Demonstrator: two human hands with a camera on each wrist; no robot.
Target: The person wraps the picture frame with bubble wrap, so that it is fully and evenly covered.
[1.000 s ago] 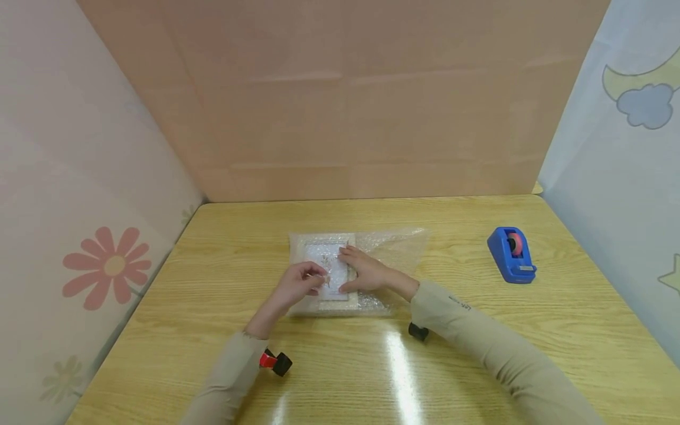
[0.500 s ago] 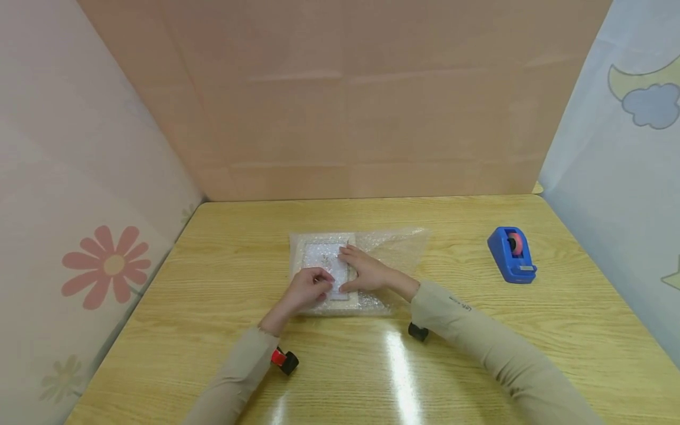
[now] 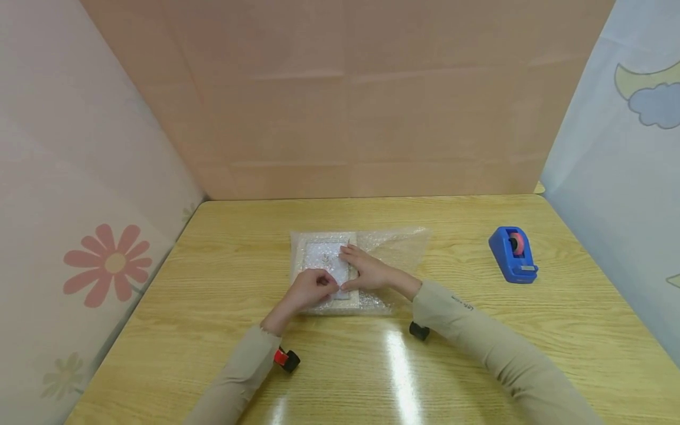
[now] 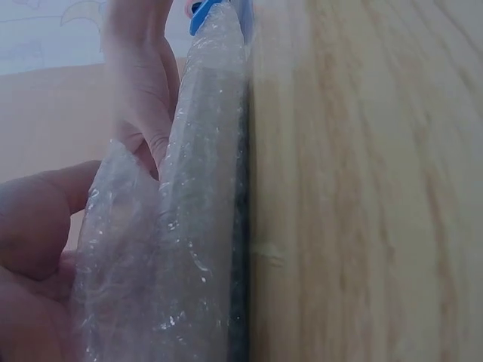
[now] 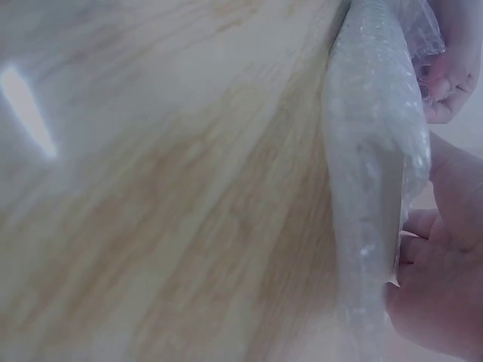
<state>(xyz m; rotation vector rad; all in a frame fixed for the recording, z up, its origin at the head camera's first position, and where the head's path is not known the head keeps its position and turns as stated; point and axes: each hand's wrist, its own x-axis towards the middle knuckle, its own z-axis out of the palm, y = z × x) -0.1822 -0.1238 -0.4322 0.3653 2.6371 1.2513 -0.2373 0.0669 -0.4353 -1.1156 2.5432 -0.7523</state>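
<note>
A cream picture frame [image 3: 314, 237] with a leaf print in its middle lies on the table, bubble wrap [image 3: 395, 248] under it and folded over from the left. My left hand [image 3: 310, 288] pinches the folded edge of the wrap between thumb and fingers, over the frame's lower middle. In the left wrist view that wrap flap [image 4: 117, 249] stands up between the fingers. My right hand [image 3: 369, 273] rests with spread fingers on the frame's right side, its thumb close to the left fingertips. It hides part of the print and the frame's right border.
At the right of the table [image 3: 457, 354] stands a blue tape dispenser [image 3: 512, 255] with a pink-cored roll. Bubble wrap stretches out past the frame to the right. A brown panel [image 3: 345, 118] closes off the back, with patterned walls at both sides.
My left hand has moved right across the frame, drawing the pinched bubble wrap edge toward the right thumb. The right hand has stayed in place.
</note>
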